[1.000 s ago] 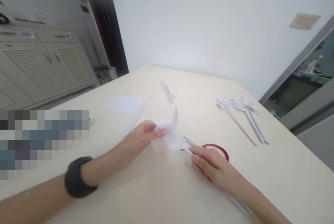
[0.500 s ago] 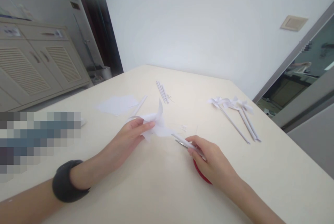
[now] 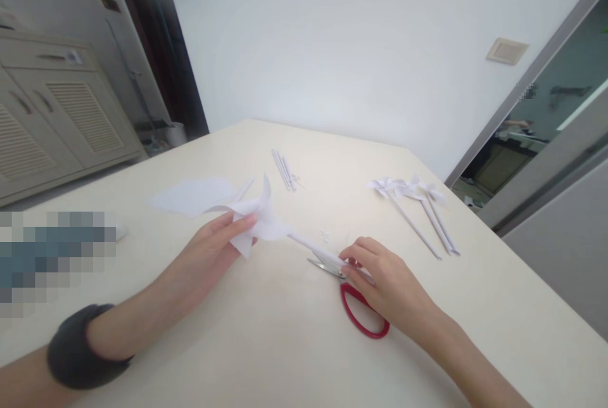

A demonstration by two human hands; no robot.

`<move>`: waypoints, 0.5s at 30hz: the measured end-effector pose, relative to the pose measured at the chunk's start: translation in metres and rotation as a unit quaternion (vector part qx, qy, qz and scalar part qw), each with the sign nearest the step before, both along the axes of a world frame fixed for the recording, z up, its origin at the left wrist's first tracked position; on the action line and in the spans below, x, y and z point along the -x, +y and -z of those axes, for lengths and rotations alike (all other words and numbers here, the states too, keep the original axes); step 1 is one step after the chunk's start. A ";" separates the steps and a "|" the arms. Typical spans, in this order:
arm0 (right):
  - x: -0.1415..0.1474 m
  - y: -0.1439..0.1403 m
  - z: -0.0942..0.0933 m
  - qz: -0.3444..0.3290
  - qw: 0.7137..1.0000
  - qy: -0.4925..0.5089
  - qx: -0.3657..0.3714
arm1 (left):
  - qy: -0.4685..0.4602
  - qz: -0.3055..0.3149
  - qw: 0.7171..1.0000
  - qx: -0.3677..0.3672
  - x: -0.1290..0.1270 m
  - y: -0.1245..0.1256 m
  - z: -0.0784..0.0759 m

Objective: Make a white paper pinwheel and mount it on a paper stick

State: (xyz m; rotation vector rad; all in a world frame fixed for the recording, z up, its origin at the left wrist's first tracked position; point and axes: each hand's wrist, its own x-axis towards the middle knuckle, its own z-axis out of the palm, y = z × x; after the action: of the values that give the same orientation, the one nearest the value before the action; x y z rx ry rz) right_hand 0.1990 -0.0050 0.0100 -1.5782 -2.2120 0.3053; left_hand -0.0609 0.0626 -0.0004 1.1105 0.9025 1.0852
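My left hand [image 3: 216,246] pinches the folded white paper head of a pinwheel [image 3: 254,216] just above the cream table [image 3: 266,344]. Its rolled paper stick [image 3: 313,246] runs right and down to my right hand [image 3: 387,284], whose fingers are closed on the stick's end. Red-handled scissors [image 3: 363,316] lie flat on the table under and beside my right hand, their blades pointing left. A dark band sits on my left wrist.
Three finished white pinwheels [image 3: 411,202] lie at the right of the table. A bundle of thin paper sticks [image 3: 284,170] lies at the back middle, a flat white sheet [image 3: 192,196] at the left. Cabinets stand at the far left, a doorway at the right.
Both hands have slid left with the pinwheel, and more of its stick now shows between them. The scissors' red handle is uncovered. The view has swung right.
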 end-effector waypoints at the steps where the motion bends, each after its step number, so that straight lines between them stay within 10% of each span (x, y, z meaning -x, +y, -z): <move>1: -0.001 0.001 0.001 0.001 1.000 -0.003 -0.002 | -0.001 0.001 1.000 0.001 0.000 0.001 0.001; 15: -0.062 0.036 0.017 0.193 0.978 -0.074 -0.027 | 0.033 0.019 0.998 0.049 0.000 -0.002 0.007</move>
State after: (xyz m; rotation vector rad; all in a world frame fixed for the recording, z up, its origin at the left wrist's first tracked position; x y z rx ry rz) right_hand 0.2609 0.0312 -0.0070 -2.0054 -1.9361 0.0132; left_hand -0.0609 0.0605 -0.0073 1.0834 0.9714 0.9683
